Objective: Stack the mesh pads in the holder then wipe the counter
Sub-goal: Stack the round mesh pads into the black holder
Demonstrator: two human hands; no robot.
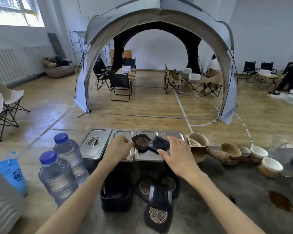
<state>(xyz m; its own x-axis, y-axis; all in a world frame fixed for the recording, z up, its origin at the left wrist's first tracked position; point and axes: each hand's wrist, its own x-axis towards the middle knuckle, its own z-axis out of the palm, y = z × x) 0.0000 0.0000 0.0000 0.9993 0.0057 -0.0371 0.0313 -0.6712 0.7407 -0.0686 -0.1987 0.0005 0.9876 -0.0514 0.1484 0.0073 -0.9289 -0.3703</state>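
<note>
Two black pads lie on the steel container lids at the counter's far edge: a mesh pad (141, 141) with a round copper-coloured grid, and a plain black pad (159, 144) overlapping it on the right. My left hand (119, 147) pinches the mesh pad's left edge. My right hand (176, 153) touches the plain pad's right edge, thumb under its near corner. Nearer me a black holder (116, 191) stands on the counter. Several more pads (159, 205) lie loose to its right.
Steel lidded containers (95, 146) line the far edge. Two water bottles (57, 173) and a blue bag (12, 173) stand left. Wooden and ceramic cups (259, 152) and a wooden pitcher (198, 146) sit right. A brown spill (280, 202) marks the grey counter (227, 200).
</note>
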